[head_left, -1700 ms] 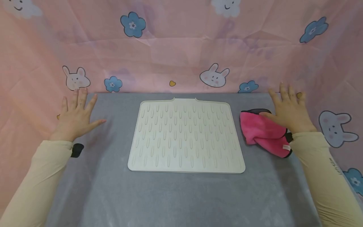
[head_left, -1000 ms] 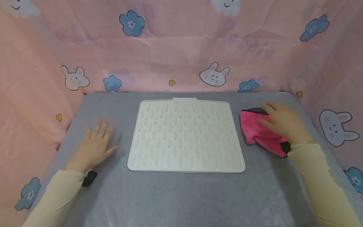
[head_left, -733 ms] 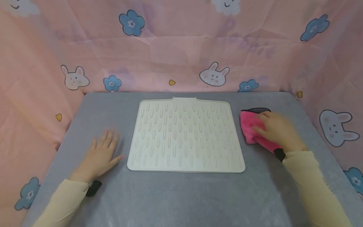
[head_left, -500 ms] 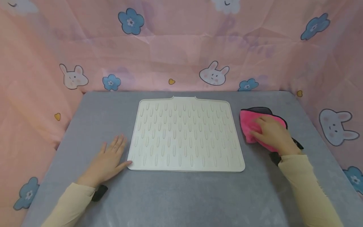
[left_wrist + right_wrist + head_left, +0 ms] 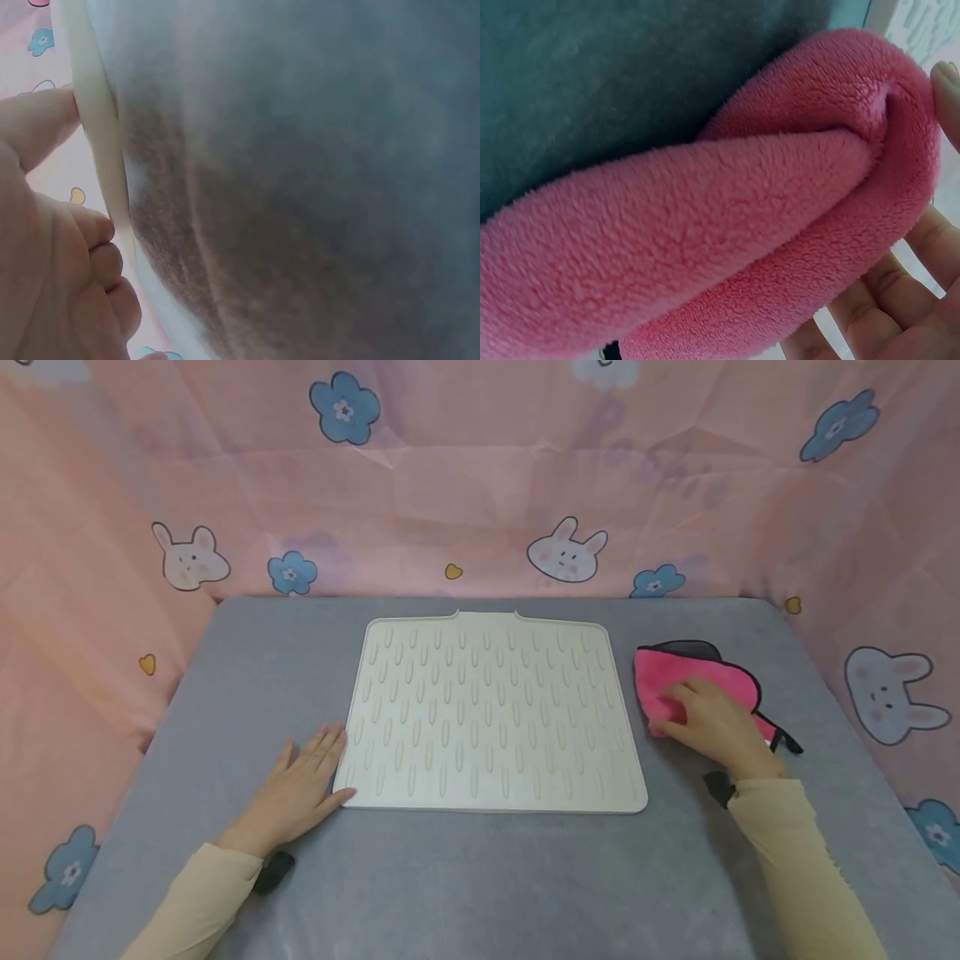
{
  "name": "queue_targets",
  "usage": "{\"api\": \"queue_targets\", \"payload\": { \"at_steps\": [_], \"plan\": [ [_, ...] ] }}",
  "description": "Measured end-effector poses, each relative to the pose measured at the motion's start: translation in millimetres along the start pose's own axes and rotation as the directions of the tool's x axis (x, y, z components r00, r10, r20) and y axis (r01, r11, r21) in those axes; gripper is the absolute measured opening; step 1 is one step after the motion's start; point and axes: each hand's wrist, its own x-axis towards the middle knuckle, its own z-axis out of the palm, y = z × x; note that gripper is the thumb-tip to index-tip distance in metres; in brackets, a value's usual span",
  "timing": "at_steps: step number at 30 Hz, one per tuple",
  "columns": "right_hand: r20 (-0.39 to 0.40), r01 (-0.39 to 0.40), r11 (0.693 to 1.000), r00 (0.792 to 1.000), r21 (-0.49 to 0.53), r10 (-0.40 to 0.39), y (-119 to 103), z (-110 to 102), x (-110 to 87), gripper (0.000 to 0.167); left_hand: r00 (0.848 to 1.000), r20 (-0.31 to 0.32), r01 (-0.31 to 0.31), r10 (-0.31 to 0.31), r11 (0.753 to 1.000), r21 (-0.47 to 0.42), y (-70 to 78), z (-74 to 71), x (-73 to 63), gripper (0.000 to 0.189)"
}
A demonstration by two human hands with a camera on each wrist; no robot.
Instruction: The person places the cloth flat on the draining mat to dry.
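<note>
My left hand lies at the near left corner of a pale ribbed mat. Its thumb touches the corner from above, while the outstretched fingers meet the left edge. The left wrist view shows thumb and fingertips against the mat's thin rim. To the mat's right is a crumpled pink fleece cloth with black trim, a dark part at its back and a black strap. My right hand holds a fold of it between thumb and curved fingers. In the right wrist view, the pink fleece hides the fingertips.
Both things lie on a grey fabric-covered table. A pink curtain printed with bunnies and flowers rises behind the table and along both sides. A black wrist strap shows beneath the left sleeve.
The left hand has come down and rightward from the table's far left to the mat's corner. The right hand has moved down and leftward onto the pink cloth, its fingers curling around a fold.
</note>
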Motion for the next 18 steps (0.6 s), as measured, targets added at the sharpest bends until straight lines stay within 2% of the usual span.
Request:
{"api": "queue_targets", "payload": {
  "at_steps": [6,12,18],
  "plan": [
    [-0.027,0.009,1.0,1.0,-0.014,-0.009,-0.6,5.3,-2.2,0.059,1.0,0.002,0.001,-0.001,1.0,-0.002,1.3,-0.1,-0.4,0.077],
    [-0.057,0.028,0.999,0.998,-0.033,-0.029,-0.1,9.0,-2.1,0.055,1.0,-0.004,-0.002,0.002,1.0,-0.001,2.9,-0.2,-0.7,0.076],
    [-0.033,0.002,1.0,0.999,-0.027,-0.003,-1.8,8.6,-0.3,0.048,1.0,-0.028,-0.007,0.007,1.0,0.002,5.1,-0.9,-1.6,0.075]
  ]
}}
